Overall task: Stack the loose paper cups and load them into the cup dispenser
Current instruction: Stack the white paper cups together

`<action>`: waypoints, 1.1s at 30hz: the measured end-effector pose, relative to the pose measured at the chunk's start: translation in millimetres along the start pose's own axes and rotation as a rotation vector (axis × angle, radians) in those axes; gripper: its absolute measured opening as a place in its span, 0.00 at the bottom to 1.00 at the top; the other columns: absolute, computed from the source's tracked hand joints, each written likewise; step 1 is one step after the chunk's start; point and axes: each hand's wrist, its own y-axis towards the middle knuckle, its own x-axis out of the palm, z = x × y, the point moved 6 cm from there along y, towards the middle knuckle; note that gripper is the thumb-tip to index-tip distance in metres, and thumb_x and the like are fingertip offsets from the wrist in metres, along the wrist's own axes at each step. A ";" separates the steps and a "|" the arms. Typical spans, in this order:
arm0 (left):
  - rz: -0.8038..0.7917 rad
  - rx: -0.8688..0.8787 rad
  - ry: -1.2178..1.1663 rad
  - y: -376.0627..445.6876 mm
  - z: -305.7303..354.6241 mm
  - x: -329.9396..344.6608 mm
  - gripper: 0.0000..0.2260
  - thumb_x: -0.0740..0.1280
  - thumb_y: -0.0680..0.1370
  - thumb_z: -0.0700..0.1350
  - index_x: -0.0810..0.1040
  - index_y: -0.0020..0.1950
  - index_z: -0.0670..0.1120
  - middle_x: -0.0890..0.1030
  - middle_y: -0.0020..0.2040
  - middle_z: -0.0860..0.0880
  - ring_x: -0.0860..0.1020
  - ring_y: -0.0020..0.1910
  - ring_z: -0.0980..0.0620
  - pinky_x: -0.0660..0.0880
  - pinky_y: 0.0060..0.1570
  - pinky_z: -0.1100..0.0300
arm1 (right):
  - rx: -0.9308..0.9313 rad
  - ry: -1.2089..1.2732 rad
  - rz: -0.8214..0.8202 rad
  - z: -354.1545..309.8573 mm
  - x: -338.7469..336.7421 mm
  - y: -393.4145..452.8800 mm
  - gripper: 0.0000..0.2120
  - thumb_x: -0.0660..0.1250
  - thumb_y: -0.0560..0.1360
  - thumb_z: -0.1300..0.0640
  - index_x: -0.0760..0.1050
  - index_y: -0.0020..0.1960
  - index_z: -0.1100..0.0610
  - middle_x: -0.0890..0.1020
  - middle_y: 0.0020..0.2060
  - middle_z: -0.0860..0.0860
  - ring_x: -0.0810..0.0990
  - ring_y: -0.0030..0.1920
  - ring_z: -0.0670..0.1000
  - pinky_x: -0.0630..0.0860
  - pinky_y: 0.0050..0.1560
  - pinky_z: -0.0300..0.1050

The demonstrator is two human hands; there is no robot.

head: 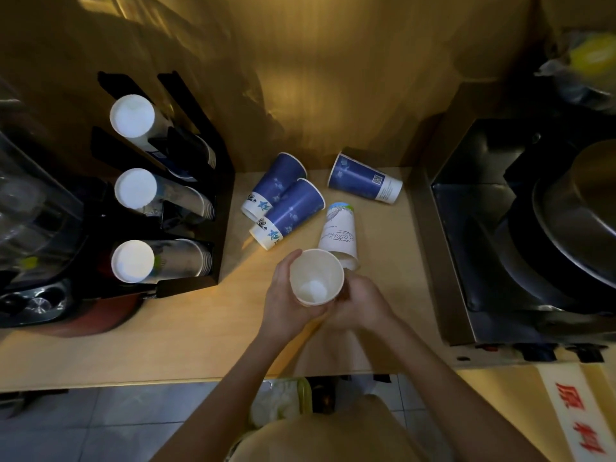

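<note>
both my hands, left [286, 296] and right [361, 303], are wrapped round one white cup [316, 278], mouth up, above the counter [166, 345]. four cups are loose there: two blue cups [283, 201] side by side, a third blue one [365, 180] apart, and a white one [340, 233] lying just beyond my hands. the dispenser [213, 208] on the left shows three rows of cups (can't tell how full), so i judge it's early.

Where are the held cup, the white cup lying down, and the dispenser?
Held cup [316, 278]: head view, inside wall.
White cup [338, 233]: head view, printed side.
Dispenser [221, 181]: head view, black side panel.
</note>
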 end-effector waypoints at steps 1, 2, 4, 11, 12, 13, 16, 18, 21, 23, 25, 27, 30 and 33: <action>-0.001 -0.003 -0.007 0.4 -0.8 0.3 0.45 0.78 0.55 0.51 0.63 0.69 0.47 0.71 0.67 0.50 0.69 0.62 0.56 0.67 0.58 0.63 | 0.011 -0.073 0.061 5.0 -11.0 4.4 0.17 0.67 0.70 0.58 0.72 0.58 0.53 0.83 0.51 0.56 0.81 0.51 0.59 0.78 0.51 0.50; 0.001 -0.006 -0.008 0.5 -1.7 0.3 0.44 0.79 0.57 0.48 0.63 0.69 0.47 0.71 0.66 0.50 0.70 0.63 0.55 0.67 0.58 0.64 | 0.026 -0.125 0.135 2.6 -25.6 6.3 0.15 0.65 0.71 0.58 0.72 0.57 0.54 0.83 0.49 0.57 0.81 0.50 0.60 0.78 0.50 0.52; 0.011 -0.002 -0.004 0.4 -2.5 -0.4 0.44 0.80 0.57 0.44 0.63 0.69 0.48 0.71 0.66 0.52 0.70 0.62 0.55 0.67 0.57 0.65 | -0.015 -0.143 0.270 -9.3 -45.2 9.8 0.15 0.64 0.72 0.59 0.71 0.58 0.54 0.82 0.52 0.56 0.79 0.52 0.60 0.77 0.51 0.52; 0.008 -0.005 -0.021 0.9 -0.4 -1.2 0.43 0.80 0.58 0.42 0.63 0.69 0.48 0.70 0.62 0.55 0.69 0.60 0.58 0.67 0.56 0.65 | -0.054 -0.510 0.180 -17.3 -41.2 37.1 0.22 0.62 0.75 0.58 0.64 0.68 0.53 0.68 0.67 0.57 0.68 0.65 0.58 0.69 0.62 0.52; 0.009 -0.003 -0.021 0.7 -0.2 -1.3 0.43 0.80 0.58 0.42 0.63 0.69 0.48 0.70 0.62 0.56 0.69 0.60 0.58 0.67 0.56 0.66 | -0.062 -0.510 0.189 -16.1 -42.5 38.1 0.21 0.62 0.75 0.58 0.65 0.68 0.53 0.70 0.66 0.57 0.69 0.64 0.58 0.69 0.60 0.52; 0.009 -0.002 -0.020 0.5 -0.3 -1.4 0.43 0.80 0.58 0.42 0.63 0.69 0.48 0.69 0.61 0.56 0.68 0.60 0.58 0.67 0.56 0.66 | -0.077 -0.512 0.204 -16.7 -45.7 37.4 0.20 0.61 0.75 0.59 0.66 0.67 0.53 0.71 0.64 0.57 0.70 0.62 0.58 0.70 0.59 0.52; 0.006 0.005 -0.022 -0.3 -0.3 -0.7 0.43 0.80 0.59 0.42 0.63 0.69 0.47 0.70 0.63 0.54 0.68 0.61 0.57 0.67 0.58 0.63 | -0.100 -0.463 0.327 -22.7 -70.4 31.0 0.17 0.58 0.77 0.58 0.69 0.66 0.54 0.75 0.60 0.57 0.74 0.58 0.58 0.73 0.55 0.51; 0.002 0.014 -0.023 -0.8 0.4 -0.5 0.43 0.80 0.59 0.42 0.62 0.69 0.47 0.70 0.66 0.51 0.68 0.63 0.55 0.68 0.60 0.60 | -0.075 -0.339 0.436 -27.1 -96.7 23.1 0.13 0.57 0.79 0.58 0.71 0.61 0.56 0.79 0.53 0.58 0.78 0.52 0.58 0.76 0.52 0.52; 0.007 0.013 -0.033 -2.1 1.0 -0.8 0.44 0.80 0.59 0.41 0.62 0.70 0.47 0.70 0.68 0.48 0.67 0.63 0.54 0.69 0.62 0.56 | -0.043 -0.128 0.483 -37.2 -134.6 8.3 0.12 0.60 0.78 0.57 0.70 0.60 0.56 0.81 0.52 0.58 0.81 0.51 0.56 0.79 0.49 0.49; 0.010 0.006 -0.040 -2.8 -0.1 0.0 0.44 0.80 0.58 0.41 0.62 0.70 0.47 0.70 0.68 0.48 0.67 0.63 0.54 0.69 0.61 0.56 | -0.097 -0.017 0.517 -53.3 -157.7 -6.2 0.13 0.62 0.77 0.59 0.69 0.61 0.55 0.81 0.50 0.56 0.81 0.49 0.53 0.79 0.47 0.47; 0.013 0.000 -0.057 -3.1 -1.3 0.9 0.44 0.80 0.58 0.41 0.62 0.69 0.48 0.70 0.67 0.49 0.68 0.63 0.53 0.69 0.60 0.57 | -0.179 0.078 0.557 -73.8 -177.5 -23.1 0.11 0.64 0.75 0.59 0.71 0.57 0.53 0.79 0.45 0.52 0.79 0.43 0.48 0.79 0.43 0.44; 0.018 -0.017 -0.082 -3.4 -1.5 1.4 0.44 0.80 0.58 0.40 0.61 0.69 0.48 0.70 0.64 0.52 0.69 0.62 0.53 0.69 0.57 0.60 | -0.245 0.171 0.524 -92.1 -187.2 -36.9 0.09 0.65 0.74 0.59 0.73 0.53 0.51 0.79 0.39 0.51 0.78 0.39 0.48 0.75 0.40 0.43; 0.026 -0.056 -0.133 -5.4 -1.1 1.6 0.43 0.80 0.59 0.39 0.60 0.67 0.51 0.71 0.57 0.56 0.71 0.56 0.56 0.69 0.52 0.62 | -0.276 0.158 0.398 -110.7 -177.0 -43.8 0.08 0.66 0.74 0.59 0.75 0.52 0.51 0.81 0.38 0.55 0.80 0.40 0.51 0.77 0.41 0.47; 0.040 -0.073 -0.133 -6.2 -1.5 1.8 0.44 0.80 0.58 0.40 0.59 0.67 0.52 0.72 0.56 0.56 0.72 0.54 0.56 0.70 0.51 0.61 | -0.298 0.003 0.327 -116.2 -145.7 -40.7 0.09 0.65 0.74 0.59 0.75 0.54 0.52 0.81 0.38 0.55 0.80 0.39 0.52 0.77 0.42 0.48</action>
